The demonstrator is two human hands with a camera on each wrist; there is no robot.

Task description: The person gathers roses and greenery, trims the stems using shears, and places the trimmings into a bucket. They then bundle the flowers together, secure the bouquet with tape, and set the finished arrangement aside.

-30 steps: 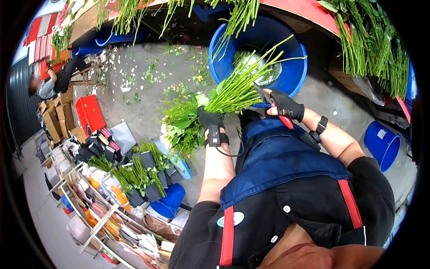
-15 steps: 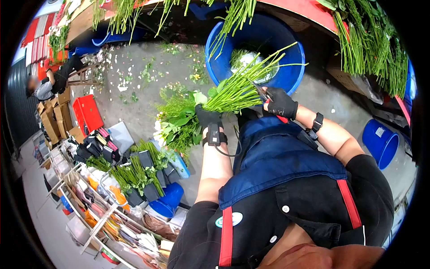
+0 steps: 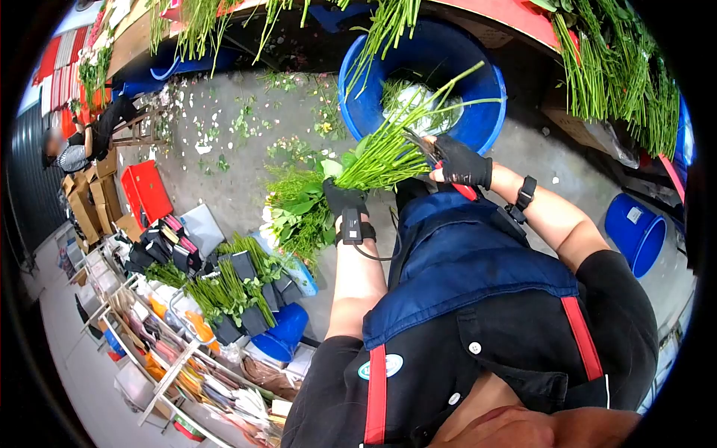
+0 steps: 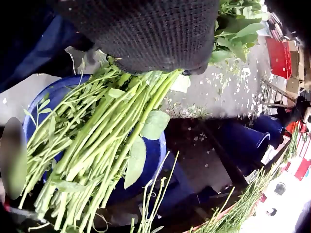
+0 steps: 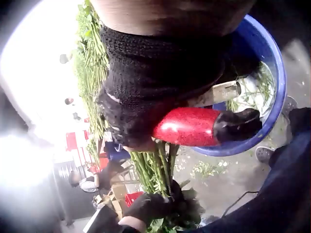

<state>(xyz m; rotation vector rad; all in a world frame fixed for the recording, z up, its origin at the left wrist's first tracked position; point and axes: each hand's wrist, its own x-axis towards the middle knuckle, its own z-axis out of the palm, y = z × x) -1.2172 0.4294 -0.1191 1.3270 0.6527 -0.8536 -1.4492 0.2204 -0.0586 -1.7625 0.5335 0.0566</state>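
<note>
Clippings [image 3: 396, 93] inside big bucket [image 3: 482, 123]; bunch [image 3: 381, 160] before it; small bucket [image 3: 626, 231] right; box [image 3: 147, 192] left.

Stems [image 3: 385, 158] partly across bucket [image 3: 482, 123] mouth

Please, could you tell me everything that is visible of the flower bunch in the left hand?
The flower bunch has many green, mostly bare stems, some broad leaves, finer greenery and pale blooms at its head end. The left hand, black-gloved, grips it round the stems. It lies slanted, with stem ends towards the large blue bucket. These ends are uneven, a few reaching well beyond the others. The red-handled cutter in the right hand is beside the stems; contact is unclear.
</note>
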